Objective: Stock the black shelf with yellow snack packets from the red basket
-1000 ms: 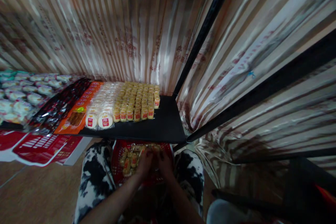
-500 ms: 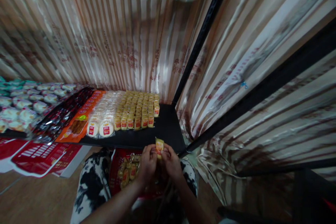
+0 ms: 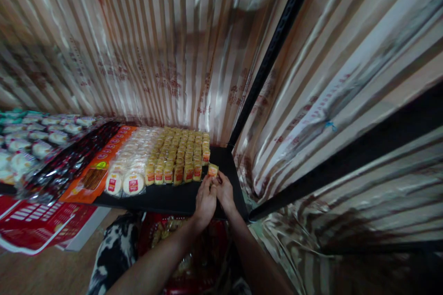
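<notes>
My left hand point(image 3: 205, 200) and my right hand point(image 3: 224, 191) are together over the black shelf point(image 3: 173, 198), both pinching one small yellow snack pack point(image 3: 212, 170) with a red label. The pack sits just right of the rows of like yellow snack packs point(image 3: 180, 154) lined up on the shelf. Below my arms, a red basket point(image 3: 162, 235) on my lap holds more of the same packs.
Round white cakes in clear wrap point(image 3: 128, 170) lie left of the yellow rows, then orange packets point(image 3: 100, 166), dark packets point(image 3: 65, 166) and white-green packs point(image 3: 27, 138). A black shelf post point(image 3: 266, 64) rises at the corner. Striped shiny curtain point(image 3: 155, 41) backs the shelf. Red baskets point(image 3: 31, 221) lie on the floor.
Both hands rose out of the red basket with one yellow pack and carried it forward onto the shelf, to the right end of the yellow rows.
</notes>
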The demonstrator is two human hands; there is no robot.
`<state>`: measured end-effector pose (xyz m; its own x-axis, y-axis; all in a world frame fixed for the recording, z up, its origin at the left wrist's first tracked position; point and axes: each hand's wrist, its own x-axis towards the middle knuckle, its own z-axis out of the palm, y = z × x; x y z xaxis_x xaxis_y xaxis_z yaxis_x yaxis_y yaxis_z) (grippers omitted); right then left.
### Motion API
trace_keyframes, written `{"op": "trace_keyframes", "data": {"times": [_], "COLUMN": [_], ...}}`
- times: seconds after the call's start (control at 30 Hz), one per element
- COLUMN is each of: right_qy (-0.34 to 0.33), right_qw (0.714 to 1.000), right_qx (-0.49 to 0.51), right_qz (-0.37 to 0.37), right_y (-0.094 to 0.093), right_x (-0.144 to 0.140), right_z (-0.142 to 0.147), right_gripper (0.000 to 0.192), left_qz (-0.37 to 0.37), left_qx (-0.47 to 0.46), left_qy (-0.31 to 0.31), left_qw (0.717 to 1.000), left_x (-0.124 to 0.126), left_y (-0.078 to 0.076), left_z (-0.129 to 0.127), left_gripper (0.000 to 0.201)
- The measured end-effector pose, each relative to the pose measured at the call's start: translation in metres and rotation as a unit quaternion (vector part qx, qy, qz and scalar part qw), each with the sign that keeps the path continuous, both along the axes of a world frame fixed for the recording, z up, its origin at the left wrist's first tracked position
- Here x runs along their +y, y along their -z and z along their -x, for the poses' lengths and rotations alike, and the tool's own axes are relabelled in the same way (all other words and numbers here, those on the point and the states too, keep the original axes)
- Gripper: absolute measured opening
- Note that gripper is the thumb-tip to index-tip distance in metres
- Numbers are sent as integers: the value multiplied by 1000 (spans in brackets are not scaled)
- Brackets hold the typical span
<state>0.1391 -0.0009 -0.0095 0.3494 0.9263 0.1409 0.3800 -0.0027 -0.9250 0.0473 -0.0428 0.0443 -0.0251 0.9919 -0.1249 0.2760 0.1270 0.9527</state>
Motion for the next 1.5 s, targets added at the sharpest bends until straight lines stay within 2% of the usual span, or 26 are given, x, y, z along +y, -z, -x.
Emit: {"op": "trace_keyframes", "data": {"times": [0.2,0.43,0.6,0.77,0.97,1.27,1.5], "right_qy": [0,-20,-18,-13,-25,-20,-23], "right_qw": [999,997,999,1000,999,1000,1000], "right_qx": [-46,-77,-27,-7,-22,0,-3], "right_qz": [7,17,7,-2,10,12,-11], "right_y": [8,13,17,11,1,12,6], "right_x": [37,55,58,62,64,60,54], "right_z": [-4,-2,3,2,-7,7,9], "right_gripper": [42,47,46,36,32,35,34], "left_qz": [32,47,27,11,13,39,41], "left_qx": [-28,-25,-21,-34,-30,-15,-45], "left_qy": [19,23,18,4,6,11,15], "left_qw": [999,998,999,999,999,999,998], "left_x": [24,40,45,47,45,40,44], "left_y": [2,7,18,28,27,25,32], "left_z": [-8,-14,-15,-12,-9,-9,-8], "left_gripper": [47,50,49,47,47,50,54]}}
